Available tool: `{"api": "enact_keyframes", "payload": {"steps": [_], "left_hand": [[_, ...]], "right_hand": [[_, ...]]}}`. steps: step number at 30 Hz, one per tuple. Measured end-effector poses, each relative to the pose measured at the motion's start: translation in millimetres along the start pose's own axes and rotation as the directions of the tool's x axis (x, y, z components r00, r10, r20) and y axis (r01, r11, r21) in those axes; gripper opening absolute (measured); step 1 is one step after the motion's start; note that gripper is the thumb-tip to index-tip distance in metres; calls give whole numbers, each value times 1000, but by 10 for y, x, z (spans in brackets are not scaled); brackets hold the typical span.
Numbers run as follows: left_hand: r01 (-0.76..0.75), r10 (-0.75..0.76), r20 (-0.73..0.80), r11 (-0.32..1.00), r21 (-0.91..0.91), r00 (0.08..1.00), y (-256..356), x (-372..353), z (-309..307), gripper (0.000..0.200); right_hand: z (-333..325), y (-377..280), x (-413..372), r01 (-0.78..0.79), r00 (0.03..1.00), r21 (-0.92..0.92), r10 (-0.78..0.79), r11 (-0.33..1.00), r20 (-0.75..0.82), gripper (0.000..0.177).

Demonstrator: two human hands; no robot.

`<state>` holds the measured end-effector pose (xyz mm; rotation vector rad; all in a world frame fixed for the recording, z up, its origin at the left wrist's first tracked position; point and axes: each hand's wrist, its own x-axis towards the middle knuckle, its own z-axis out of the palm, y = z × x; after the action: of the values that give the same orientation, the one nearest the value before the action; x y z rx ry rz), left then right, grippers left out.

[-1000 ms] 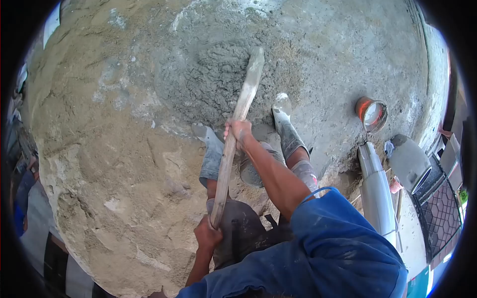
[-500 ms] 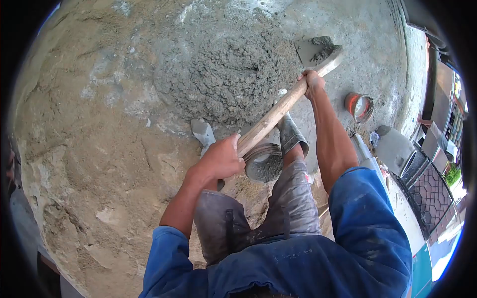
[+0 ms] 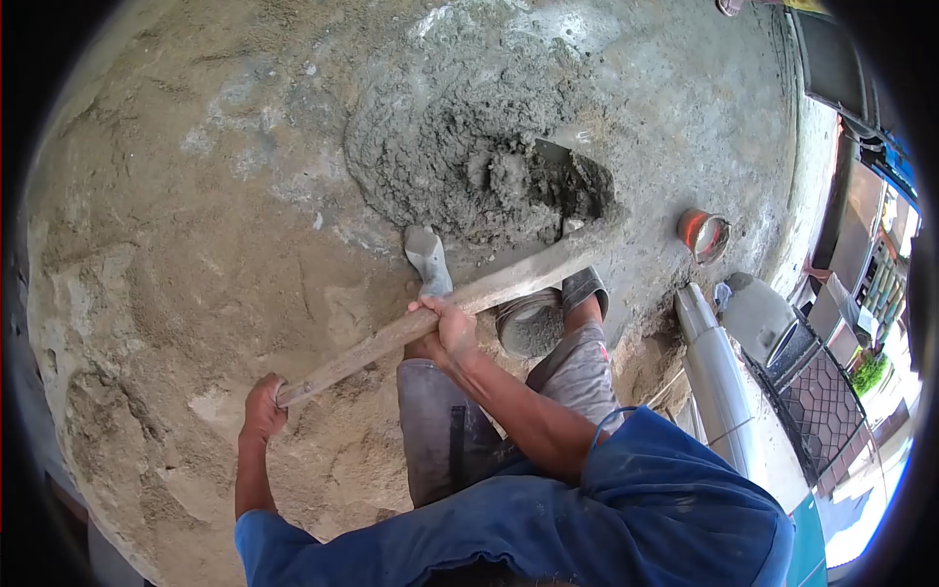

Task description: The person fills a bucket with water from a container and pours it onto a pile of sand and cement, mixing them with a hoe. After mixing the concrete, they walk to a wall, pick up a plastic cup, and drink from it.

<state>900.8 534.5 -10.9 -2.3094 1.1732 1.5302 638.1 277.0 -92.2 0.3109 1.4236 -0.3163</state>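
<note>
Hoe (image 3: 509,284), seen from my remote post, lies slantwise across the view, its butt low on the left and its blade (image 3: 584,186) in the wet mortar (image 3: 440,161) up on the right. Nearest me are the blue sleeves of the shirt (image 3: 528,528). My left grip (image 3: 262,408) is wrapped round the butt, out over the sand (image 3: 196,293); my right grip (image 3: 453,331) has its fingers curled about the shaft farther up, over the person's legs.

The shaft is pale, worn wood, slim at the butt and thicker toward the head, where grey smears dull it. It passes above a bucket (image 3: 531,325) between the legs, whose inside looks coated with grey mix, and between two grey, splashed boots (image 3: 427,259). The blade is broad and dark, with clumps stuck to its face; I can't tell how deep its edge sits. Around it the mortar is lumpy and glistening, heaped near the blade and spread thinner at its left side.

Off to the right I have long silvery sheeting (image 3: 719,377) and, farther out, a red pail (image 3: 702,235) on the grey floor (image 3: 675,117). Beyond the sheeting are a grey tub (image 3: 755,311) and a dark mesh panel (image 3: 827,401).
</note>
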Motion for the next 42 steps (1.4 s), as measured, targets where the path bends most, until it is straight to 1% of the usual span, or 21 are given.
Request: {"api": "enact_keyframes", "payload": {"steps": [2, 4, 6, 8, 10, 13, 15, 16, 18, 20, 22, 23, 25, 27, 28, 29, 31, 35, 36, 39, 42], "left_hand": [[122, -108, 162, 989, -81, 981, 404, -624, 134, 32], [226, -113, 303, 902, -369, 946, 847, -914, 298, 25], [335, -249, 341, 916, -221, 906, 1725, -466, 343, 25], [453, -262, 402, 731, -511, 877, 2153, -252, 444, 21], [399, -209, 357, 673, -623, 910, 2547, -317, 603, 21], [278, -250, 155, 595, -754, 956, 3089, -250, 938, 20], [247, -259, 104, 620, -745, 960, 3245, 324, 1258, 25], [220, -275, 47, 642, -735, 960, 3369, 475, 1416, 29], [316, -320, 174, 474, -822, 931, 3915, 379, 1583, 15], [394, -315, 276, 420, -817, 908, 4237, -197, 1972, 16], [350, -209, 291, 368, -861, 934, 4287, -603, 1864, 20], [321, -205, 259, 376, -869, 944, 4305, -600, 1876, 20], [285, -215, 218, 361, -888, 952, 4436, -783, 1938, 34], [348, -201, 284, 538, -768, 937, 4376, -239, 1786, 36], [242, -160, 181, 637, -732, 970, 4296, 225, 1616, 34], [252, -158, 196, 617, -746, 968, 4196, 626, 1368, 34], [214, -178, 119, 800, -561, 977, 3864, 908, 875, 36], [392, -295, 310, 861, -324, 904, 2611, -51, 573, 42], [415, -313, 323, 849, -327, 893, 2193, -170, 588, 38], [340, -320, 124, 917, -210, 939, 1298, -431, 800, 29], [235, -242, -12, 951, -200, 970, 1236, -983, 1035, 23]], "right_hand": [[-71, -127, -212, -2, 999, -54, -1, 999, -44, 16], [-207, -264, -163, 63, 993, -219, -82, 974, -79, 15], [-213, -730, 688, -23, 998, -210, 11, 977, -55, 10], [94, -1064, 904, 44, 987, -337, -94, 941, -134, 15], [271, -1291, 744, 184, 965, -575, -258, 797, -50, 23], [423, -1819, 430, 320, 939, -628, -327, 709, 109, 17], [652, -2252, 489, 412, 896, -726, -390, 550, 213, 15], [591, -2338, 683, 394, 902, -731, -385, 557, 192, 15], [511, -2439, 1042, 412, 892, -837, -348, 360, 290, 16], [-128, -2053, 1105, 219, 955, -952, -249, 216, 163, 20], [-409, -1907, 621, 230, 953, -935, -259, 272, 159, 17], [-493, -1941, 409, 220, 969, -855, -208, 469, 135, 14], [-461, -2278, 142, 207, 972, -798, -210, 566, 103, 11], [-317, -2778, 323, 296, 935, -752, -339, 589, 102, 15], [-128, -3075, 426, 322, 920, -738, -379, 593, 97, 15], [-27, -3316, 728, 369, 911, -676, -393, 638, 126, 11], [128, -3342, 1172, 379, 915, -556, -389, 740, 107, 8], [-54, -1486, 1017, 231, 962, -381, -269, 895, -49, 10], [-95, -1192, 876, 189, 982, -383, -180, 904, 58, 6], [-225, -610, 381, 101, 993, -104, -93, 989, 79, 6], [-405, -415, -240, 106, 994, -77, -108, 991, -19, 9]]}}
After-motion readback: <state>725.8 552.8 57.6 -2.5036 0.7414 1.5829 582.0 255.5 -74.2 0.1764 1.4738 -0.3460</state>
